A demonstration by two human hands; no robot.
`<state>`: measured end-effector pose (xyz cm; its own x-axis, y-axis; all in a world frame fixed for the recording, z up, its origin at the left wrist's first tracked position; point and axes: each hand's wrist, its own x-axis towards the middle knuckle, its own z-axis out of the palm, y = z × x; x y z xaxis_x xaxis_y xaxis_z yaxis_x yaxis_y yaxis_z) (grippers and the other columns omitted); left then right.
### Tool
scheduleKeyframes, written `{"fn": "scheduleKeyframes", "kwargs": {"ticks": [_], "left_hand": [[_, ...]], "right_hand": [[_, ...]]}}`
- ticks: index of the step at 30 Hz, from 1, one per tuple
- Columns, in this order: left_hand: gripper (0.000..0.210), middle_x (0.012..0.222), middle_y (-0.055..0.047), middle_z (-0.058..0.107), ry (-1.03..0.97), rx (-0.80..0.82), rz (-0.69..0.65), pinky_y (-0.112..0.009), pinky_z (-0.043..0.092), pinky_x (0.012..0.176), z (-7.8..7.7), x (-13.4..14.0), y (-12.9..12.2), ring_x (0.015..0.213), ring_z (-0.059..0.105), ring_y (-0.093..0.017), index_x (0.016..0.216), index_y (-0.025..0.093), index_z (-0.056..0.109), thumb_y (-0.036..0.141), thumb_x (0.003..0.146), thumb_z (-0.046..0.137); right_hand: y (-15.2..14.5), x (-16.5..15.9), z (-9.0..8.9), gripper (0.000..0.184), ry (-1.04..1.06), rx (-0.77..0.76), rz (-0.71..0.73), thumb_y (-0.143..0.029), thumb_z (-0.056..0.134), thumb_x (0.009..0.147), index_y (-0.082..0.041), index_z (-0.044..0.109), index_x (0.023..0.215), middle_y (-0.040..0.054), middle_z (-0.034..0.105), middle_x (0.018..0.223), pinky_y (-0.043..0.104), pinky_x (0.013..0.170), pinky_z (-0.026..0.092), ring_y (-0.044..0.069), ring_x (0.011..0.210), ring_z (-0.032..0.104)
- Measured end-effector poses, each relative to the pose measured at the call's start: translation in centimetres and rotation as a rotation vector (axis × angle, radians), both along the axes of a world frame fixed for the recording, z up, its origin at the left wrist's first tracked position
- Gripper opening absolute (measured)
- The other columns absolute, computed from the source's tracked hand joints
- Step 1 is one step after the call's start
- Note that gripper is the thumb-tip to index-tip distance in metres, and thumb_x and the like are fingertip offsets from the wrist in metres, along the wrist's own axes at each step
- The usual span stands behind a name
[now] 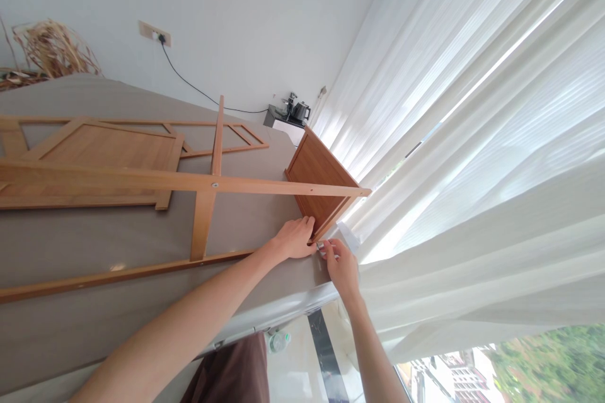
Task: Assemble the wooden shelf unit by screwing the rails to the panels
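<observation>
A wooden frame [265, 186] of rails and crosspieces rests on a grey-covered bed. At its right end stands a wooden panel [314, 167]. My left hand [295, 238] grips the panel's lower near corner, where the long lower rail [142, 274] meets it, fingers bent over the wood. Just to the right, my right hand [341, 266] is closed in a pinch at the outer side of that corner. Something small and shiny shows at its fingertips, too small to name. Screw heads or holes dot the upper rail.
A loose wooden panel [108, 154] and a slim frame [246, 138] lie on the grey cover [255, 220] behind. White curtains [472, 138] hang close on the right. A kettle [300, 112] stands on a small cabinet at the back. A plastic bottle [278, 341] is on the floor.
</observation>
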<state>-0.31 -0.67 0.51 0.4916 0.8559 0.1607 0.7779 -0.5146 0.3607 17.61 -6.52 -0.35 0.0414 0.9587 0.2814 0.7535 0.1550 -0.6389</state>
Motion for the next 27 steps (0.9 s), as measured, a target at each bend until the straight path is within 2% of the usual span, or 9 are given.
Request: {"fn": "scheduleKeyframes", "kwargs": {"ticks": [17,27], "left_hand": [[0.039,0.119,-0.009,0.064,0.005,0.014,0.002,-0.043,0.056,0.088,-0.15,0.08,0.04,0.101,0.065,-0.022,0.125,0.015,0.059,0.042,0.097,0.059],[0.038,0.120,-0.009,0.064,0.002,0.017,-0.008,-0.043,0.057,0.087,-0.13,0.05,0.06,0.102,0.065,-0.022,0.125,0.015,0.059,0.041,0.097,0.060]], "right_hand": [[-0.31,-0.48,0.63,0.036,-0.012,-0.029,0.000,-0.051,0.044,0.098,-0.026,0.069,0.100,0.0014,0.076,0.085,0.029,0.070,0.051,0.020,0.072,0.072],[0.13,-0.50,-0.16,0.042,0.009,-0.048,-0.080,-0.057,0.041,0.097,-0.024,0.068,0.095,0.0017,0.075,0.078,0.030,0.068,0.050,0.020,0.067,0.071]]}}
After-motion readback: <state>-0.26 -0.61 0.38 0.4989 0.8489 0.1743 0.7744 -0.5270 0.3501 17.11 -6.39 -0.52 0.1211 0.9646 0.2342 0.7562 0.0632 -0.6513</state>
